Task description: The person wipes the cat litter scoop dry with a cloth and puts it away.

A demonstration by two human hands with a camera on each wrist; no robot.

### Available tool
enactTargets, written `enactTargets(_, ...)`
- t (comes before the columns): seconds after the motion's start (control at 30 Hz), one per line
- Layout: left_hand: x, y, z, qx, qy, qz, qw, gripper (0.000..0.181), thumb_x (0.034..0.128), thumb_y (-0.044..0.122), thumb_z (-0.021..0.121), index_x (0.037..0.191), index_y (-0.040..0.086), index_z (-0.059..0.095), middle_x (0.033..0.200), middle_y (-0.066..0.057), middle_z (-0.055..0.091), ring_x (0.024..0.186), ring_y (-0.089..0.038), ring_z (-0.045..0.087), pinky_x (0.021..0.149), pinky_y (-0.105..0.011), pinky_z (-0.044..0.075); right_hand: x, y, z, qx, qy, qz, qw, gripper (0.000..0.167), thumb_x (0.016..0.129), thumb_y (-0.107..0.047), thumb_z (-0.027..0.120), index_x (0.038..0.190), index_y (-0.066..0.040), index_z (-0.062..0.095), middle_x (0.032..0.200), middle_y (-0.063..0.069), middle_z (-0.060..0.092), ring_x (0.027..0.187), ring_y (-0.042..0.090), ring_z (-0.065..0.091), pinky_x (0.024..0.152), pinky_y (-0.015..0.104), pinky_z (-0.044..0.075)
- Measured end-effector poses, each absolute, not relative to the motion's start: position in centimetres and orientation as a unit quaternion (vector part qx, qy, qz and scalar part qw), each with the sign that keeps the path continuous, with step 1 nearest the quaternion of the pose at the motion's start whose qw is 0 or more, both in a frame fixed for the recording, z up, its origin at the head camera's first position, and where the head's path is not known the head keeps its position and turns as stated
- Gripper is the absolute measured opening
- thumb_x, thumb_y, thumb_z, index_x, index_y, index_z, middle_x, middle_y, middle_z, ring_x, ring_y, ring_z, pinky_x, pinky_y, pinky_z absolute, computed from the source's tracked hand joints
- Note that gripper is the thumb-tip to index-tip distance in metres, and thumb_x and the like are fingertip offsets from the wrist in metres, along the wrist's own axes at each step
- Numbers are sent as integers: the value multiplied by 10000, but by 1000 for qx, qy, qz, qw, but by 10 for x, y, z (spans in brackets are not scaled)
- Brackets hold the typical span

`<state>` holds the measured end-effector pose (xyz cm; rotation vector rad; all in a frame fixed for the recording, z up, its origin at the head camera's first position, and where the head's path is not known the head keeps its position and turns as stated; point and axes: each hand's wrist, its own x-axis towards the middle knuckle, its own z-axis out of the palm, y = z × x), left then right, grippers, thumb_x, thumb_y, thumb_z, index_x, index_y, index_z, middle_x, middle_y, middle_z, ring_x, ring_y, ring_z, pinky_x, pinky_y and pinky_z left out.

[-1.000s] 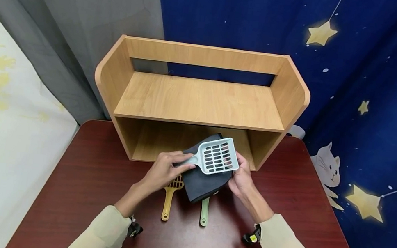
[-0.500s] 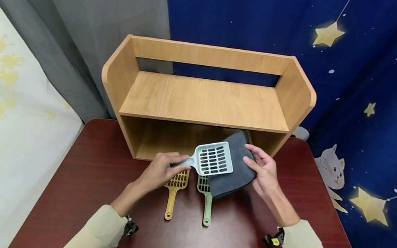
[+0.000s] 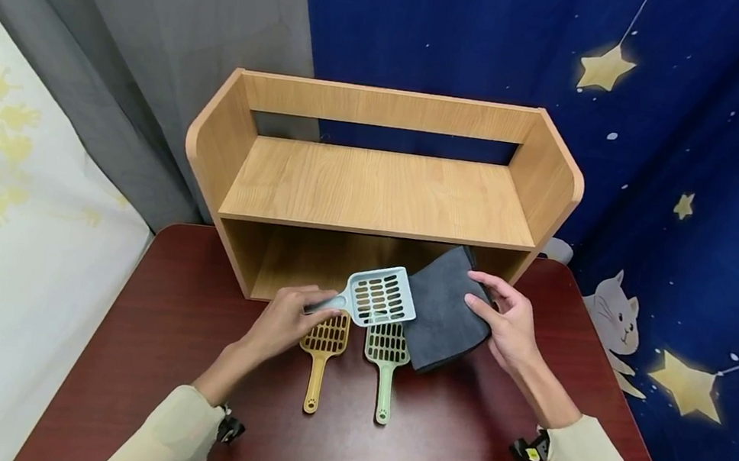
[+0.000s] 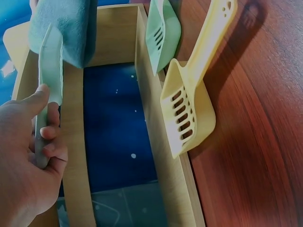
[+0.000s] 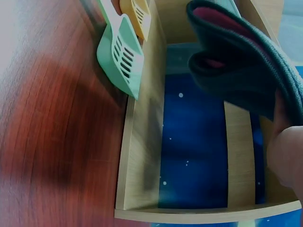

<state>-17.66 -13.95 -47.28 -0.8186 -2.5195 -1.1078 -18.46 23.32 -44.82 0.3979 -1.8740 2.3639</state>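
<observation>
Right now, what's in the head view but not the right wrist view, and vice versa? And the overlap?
Head only: the left hand pinching the handle of the light-blue slotted plastic scoop, both cream fabric sleeves, and the handle of the mustard-yellow slotted plastic scoop.
Right wrist only: the pinkish-red inside of the dark-grey folded cloth.
Both: the right hand holding that cloth, the pale-green slotted plastic scoop, part of the mustard-yellow scoop, the light-wood shelf unit and the red-brown wooden table.

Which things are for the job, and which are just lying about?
Probably for the job:
light blue scoop, in the left fingers
dark grey cloth, in the right fingers

Seemingly just lying about:
yellow scoop
green scoop
wooden shelf, standing behind them
</observation>
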Motion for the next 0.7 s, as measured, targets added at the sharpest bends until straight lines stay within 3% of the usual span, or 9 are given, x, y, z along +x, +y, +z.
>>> enactTargets(0.17,-176,-143,-472,-268,-877,-376,135,297,920,114,835,1170,-38,786,939,-87,768,733,-94,612,648,-262,529,-180,233,-444,135,-682,714,82,361,939,101,730,1296,93,680,1223,37,718,1068,139,659,853,230,585)
enactTargets(0.47,-177,-142,-472,-258,-881,-370,140,302,917,113,837,1170,-44,785,928,-94,765,707,-95,583,641,-261,509,-167,219,-442,190,-751,614,150,361,899,92,778,1251,23,736,1195,157,693,1096,123,653,916,177,525)
enactTargets(0.7,-180,-133,-471,-253,-879,-377,145,317,917,132,841,1173,-46,783,903,-85,754,647,-63,517,611,-250,483,-159,186,-450,173,-755,596,213,373,868,76,823,1223,-18,759,1164,167,701,1081,104,638,884,156,519)
